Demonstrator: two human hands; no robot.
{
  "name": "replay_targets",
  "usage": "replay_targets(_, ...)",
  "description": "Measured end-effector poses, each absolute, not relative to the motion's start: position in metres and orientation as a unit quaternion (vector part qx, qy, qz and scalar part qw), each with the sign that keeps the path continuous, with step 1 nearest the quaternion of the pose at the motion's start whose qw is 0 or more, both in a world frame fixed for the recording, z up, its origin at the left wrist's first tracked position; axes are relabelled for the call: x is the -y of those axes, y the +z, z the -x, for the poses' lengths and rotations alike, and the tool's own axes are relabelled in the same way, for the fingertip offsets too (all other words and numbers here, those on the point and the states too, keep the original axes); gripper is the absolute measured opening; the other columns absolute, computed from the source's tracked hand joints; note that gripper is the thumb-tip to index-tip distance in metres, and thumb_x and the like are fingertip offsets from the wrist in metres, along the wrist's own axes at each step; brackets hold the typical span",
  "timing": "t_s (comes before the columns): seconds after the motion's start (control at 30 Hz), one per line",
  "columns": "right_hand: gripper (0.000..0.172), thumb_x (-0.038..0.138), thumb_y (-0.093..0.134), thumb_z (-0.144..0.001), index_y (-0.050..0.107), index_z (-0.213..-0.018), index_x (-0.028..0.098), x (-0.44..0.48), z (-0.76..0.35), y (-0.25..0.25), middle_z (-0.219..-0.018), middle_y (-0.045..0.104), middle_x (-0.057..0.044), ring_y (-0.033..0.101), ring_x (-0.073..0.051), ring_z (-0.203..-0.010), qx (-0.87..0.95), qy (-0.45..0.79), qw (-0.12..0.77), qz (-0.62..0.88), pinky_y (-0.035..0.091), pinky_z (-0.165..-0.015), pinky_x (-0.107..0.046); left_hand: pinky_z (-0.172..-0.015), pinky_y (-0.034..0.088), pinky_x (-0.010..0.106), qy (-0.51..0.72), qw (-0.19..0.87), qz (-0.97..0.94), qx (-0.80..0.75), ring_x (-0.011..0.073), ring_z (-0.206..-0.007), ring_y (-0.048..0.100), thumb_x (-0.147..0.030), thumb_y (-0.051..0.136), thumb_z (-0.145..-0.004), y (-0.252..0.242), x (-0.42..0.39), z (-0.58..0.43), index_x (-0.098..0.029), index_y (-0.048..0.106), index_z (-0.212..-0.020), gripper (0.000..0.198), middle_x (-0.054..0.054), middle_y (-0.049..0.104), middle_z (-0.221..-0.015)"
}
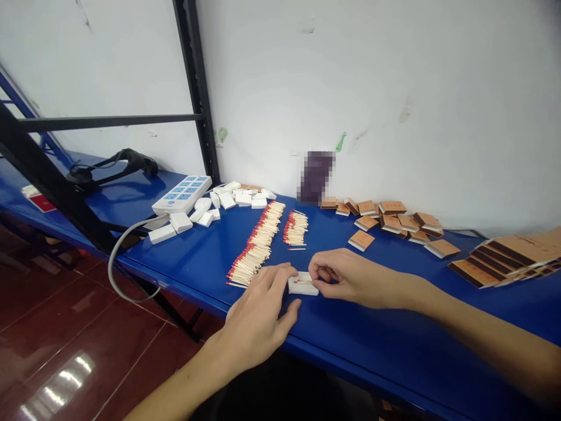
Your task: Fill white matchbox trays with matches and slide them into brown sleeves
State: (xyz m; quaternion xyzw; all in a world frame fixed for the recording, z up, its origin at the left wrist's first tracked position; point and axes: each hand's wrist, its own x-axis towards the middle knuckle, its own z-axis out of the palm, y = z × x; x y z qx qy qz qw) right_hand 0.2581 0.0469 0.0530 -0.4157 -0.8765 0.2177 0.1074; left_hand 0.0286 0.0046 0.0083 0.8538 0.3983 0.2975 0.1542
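Note:
A small white matchbox tray (307,290) lies near the table's front edge, with a few red-tipped matches (298,282) in or just over it. My right hand (353,278) is closed in a pinch at the tray's right end, on the pale sticks of matches; how many it holds is hidden. At the left end, my left hand (263,313) has its fingers stretched out, the fingertips by the tray's edge and the thumb spread in front. Beyond my left hand runs a long row of matches (258,242). A shorter pile of matches (295,228) lies to its right.
Several white trays (227,200) lie at the back left beside a power strip (183,195) with a grey cable (114,257). Orange-brown matchbox sleeves (390,223) are scattered along the wall. Larger stacked sleeves (504,257) stand at right. A black shelf post (197,88) rises behind.

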Motion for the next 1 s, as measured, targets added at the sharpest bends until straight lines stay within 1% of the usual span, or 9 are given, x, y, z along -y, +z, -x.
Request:
replay_targets(0.13,0.011,0.026,0.058,-0.087,0.058,-0.077,0.022,-0.043,-0.252,0.05,-0.071,0.055,0.002,0.046,-0.012,-0.063,0.888,0.204,0.097,0.401,0.034,-0.057,-0.026,-0.099,0.052,0.045,0.294,0.149,-0.855,-0.4,0.0252,-0.119,0.057,-0.022,0.05,-0.097,0.008,-0.006,-0.032,-0.025,0.041,-0.139,0.043,0.009,0.059,-0.128)
replay_targets(0.27,0.018,0.031,0.055,-0.091,0.063,-0.078,0.021,-0.043,-0.248,0.059,-0.067,0.055,0.001,0.046,-0.012,-0.058,0.89,0.213,0.104,0.388,0.034,-0.055,-0.027,-0.097,0.053,0.043,0.301,0.158,-0.852,-0.397,0.0239,-0.113,0.059,-0.02,0.05,-0.097,0.006,-0.006,-0.032,-0.027,0.049,-0.135,0.038,0.007,0.06,-0.124)
replay_targets(0.37,0.02,0.031,0.052,-0.093,0.067,-0.085,0.021,-0.054,-0.25,0.065,-0.067,0.056,0.001,0.048,-0.013,-0.059,0.881,0.18,0.16,0.406,0.035,-0.056,-0.027,-0.097,0.054,0.041,0.317,0.159,-0.848,-0.395,0.0233,-0.11,0.06,-0.017,0.052,-0.095,0.003,-0.005,-0.03,-0.03,0.052,-0.132,0.039,0.007,0.058,-0.124)
replay_targets(0.47,0.014,0.024,0.053,-0.091,0.066,-0.088,0.02,-0.077,-0.255,0.058,-0.069,0.056,0.0,0.05,-0.014,-0.062,0.874,0.087,0.206,0.432,0.036,-0.06,-0.027,-0.097,0.054,0.04,0.336,0.146,-0.843,-0.393,0.023,-0.111,0.06,-0.017,0.052,-0.095,0.0,-0.005,-0.029,-0.029,0.054,-0.13,0.037,0.008,0.056,-0.124)
replay_targets(0.53,0.011,0.021,0.055,-0.09,0.065,-0.088,0.019,-0.094,-0.257,0.047,-0.073,0.058,-0.001,0.051,-0.014,-0.065,0.877,0.06,0.193,0.436,0.035,-0.062,-0.027,-0.096,0.055,0.039,0.343,0.142,-0.842,-0.393,0.0226,-0.111,0.06,-0.016,0.051,-0.094,-0.001,-0.005,-0.029,-0.028,0.054,-0.129,0.037,0.008,0.056,-0.124)
replay_targets(0.67,0.011,0.024,0.055,-0.092,0.064,-0.088,0.019,-0.113,-0.255,0.031,-0.078,0.061,-0.002,0.052,-0.015,-0.069,0.881,0.073,0.164,0.438,0.035,-0.064,-0.027,-0.095,0.056,0.037,0.348,0.136,-0.842,-0.389,0.0222,-0.111,0.06,-0.015,0.052,-0.094,-0.001,-0.004,-0.028,-0.028,0.055,-0.128,0.037,0.008,0.056,-0.124)
replay_targets(0.87,0.015,0.025,0.055,-0.093,0.063,-0.083,0.019,-0.11,-0.253,0.032,-0.075,0.06,-0.001,0.051,-0.015,-0.069,0.875,0.093,0.151,0.45,0.035,-0.063,-0.028,-0.097,0.055,0.038,0.342,0.141,-0.845,-0.387,0.0222,-0.114,0.059,-0.016,0.051,-0.095,-0.001,-0.005,-0.028,-0.028,0.054,-0.129,0.036,0.008,0.056,-0.127)
replay_targets(1.0,0.014,0.026,0.053,-0.094,0.061,-0.083,0.02,-0.104,-0.255,0.033,-0.076,0.061,-0.001,0.052,-0.016,-0.069,0.873,0.11,0.14,0.453,0.035,-0.063,-0.028,-0.097,0.055,0.038,0.341,0.145,-0.844,-0.386,0.0215,-0.113,0.061,-0.017,0.051,-0.096,0.0,-0.005,-0.028,-0.028,0.053,-0.13,0.036,0.008,0.057,-0.127)
